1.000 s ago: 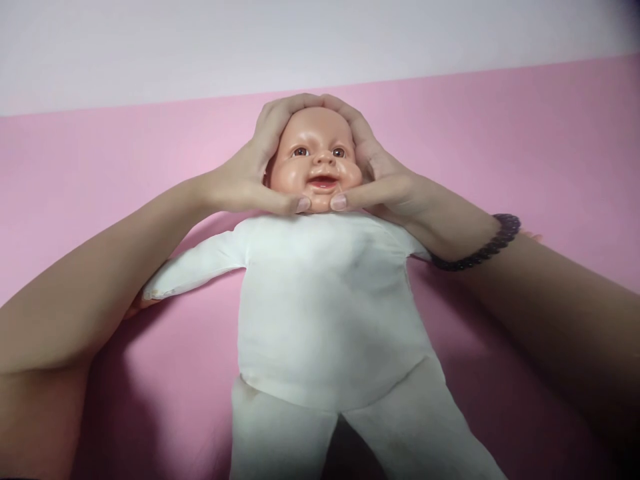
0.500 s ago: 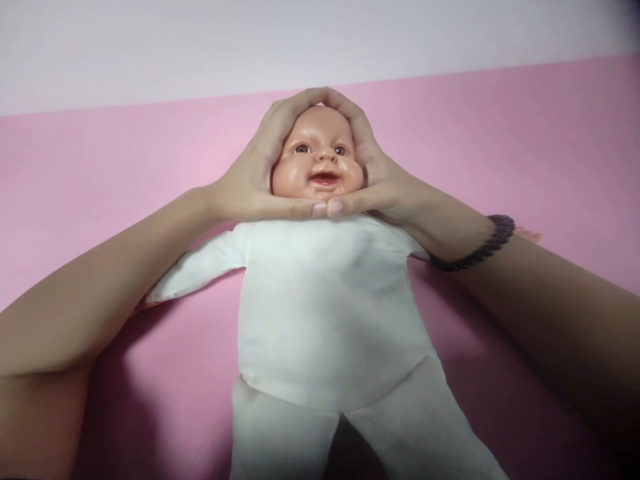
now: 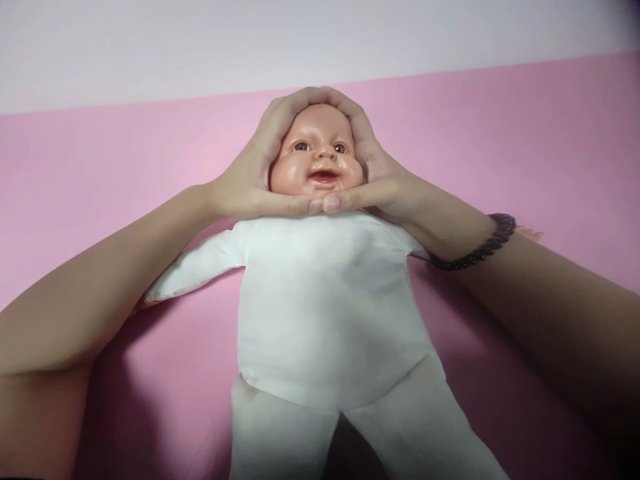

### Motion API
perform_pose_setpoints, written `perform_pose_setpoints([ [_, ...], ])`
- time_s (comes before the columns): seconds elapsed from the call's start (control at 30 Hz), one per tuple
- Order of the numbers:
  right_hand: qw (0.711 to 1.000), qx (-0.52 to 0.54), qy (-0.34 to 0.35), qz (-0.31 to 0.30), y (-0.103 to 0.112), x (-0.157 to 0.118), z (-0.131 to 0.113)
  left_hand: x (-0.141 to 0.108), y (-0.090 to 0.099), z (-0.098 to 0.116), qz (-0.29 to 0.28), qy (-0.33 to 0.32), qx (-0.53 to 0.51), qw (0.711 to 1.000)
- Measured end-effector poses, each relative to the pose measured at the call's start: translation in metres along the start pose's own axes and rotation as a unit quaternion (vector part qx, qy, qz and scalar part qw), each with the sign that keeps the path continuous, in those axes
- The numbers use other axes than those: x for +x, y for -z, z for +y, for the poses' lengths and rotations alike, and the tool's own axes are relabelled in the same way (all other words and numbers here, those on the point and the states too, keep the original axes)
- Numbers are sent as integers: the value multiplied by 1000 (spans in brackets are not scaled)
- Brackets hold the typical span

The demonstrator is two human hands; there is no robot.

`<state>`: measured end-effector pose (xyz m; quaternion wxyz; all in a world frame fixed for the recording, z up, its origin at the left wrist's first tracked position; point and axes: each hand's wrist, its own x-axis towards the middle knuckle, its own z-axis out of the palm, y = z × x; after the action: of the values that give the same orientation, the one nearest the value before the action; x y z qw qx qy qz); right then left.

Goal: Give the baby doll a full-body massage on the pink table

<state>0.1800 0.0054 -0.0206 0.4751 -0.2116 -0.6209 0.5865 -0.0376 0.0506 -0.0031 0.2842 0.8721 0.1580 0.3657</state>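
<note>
A baby doll (image 3: 330, 300) with a soft white cloth body and a smooth plastic head lies face up. My left hand (image 3: 250, 180) cups the doll's head from the left, its thumb stretched along under the chin. From the other side my right hand (image 3: 383, 177) wraps round the same head. The two thumb tips meet below the chin, and the fingers come together over the crown. Both palms rest against the cheeks, covering the sides of the head. The doll's hand on the right side shows only partly behind my right forearm.
Beneath the doll is a pink surface (image 3: 150, 153), with a pale white-grey area (image 3: 250, 47) beyond its far edge. A dark beaded bracelet (image 3: 480, 250) circles my right wrist. Shadows fall beside the doll's body and between its legs.
Both thumbs have shifted very slightly up and to the left under the chin. The grip round the doll's head is otherwise the same, and the body has hardly moved.
</note>
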Motion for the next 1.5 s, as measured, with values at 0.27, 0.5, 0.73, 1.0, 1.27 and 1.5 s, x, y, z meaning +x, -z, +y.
perform_pose_setpoints([
  [0.27, 1000, -8, -12, 5, -3, -1, -3, 0, 0, -2, -1, 3, 1, 1000],
  [0.5, 1000, -9, -21, 15, -3, -2, -4, 0, 1, -4, -8, -3, -6, 1000],
  [0.73, 999, 10, -28, 28, -4, -2, -5, 0, 2, -4, -8, -2, -11, 1000],
  [1.0, 999, 3, -36, 39, -7, -2, -9, 1, 1, 1, -1, 17, -10, 1000],
  [1.27, 999, 10, -32, 24, -10, -4, -9, 0, 3, -3, -6, 9, -2, 1000],
  [1.5, 1000, -21, -16, 5, -5, -4, -7, -1, 1, -5, -4, -42, 26, 999],
])
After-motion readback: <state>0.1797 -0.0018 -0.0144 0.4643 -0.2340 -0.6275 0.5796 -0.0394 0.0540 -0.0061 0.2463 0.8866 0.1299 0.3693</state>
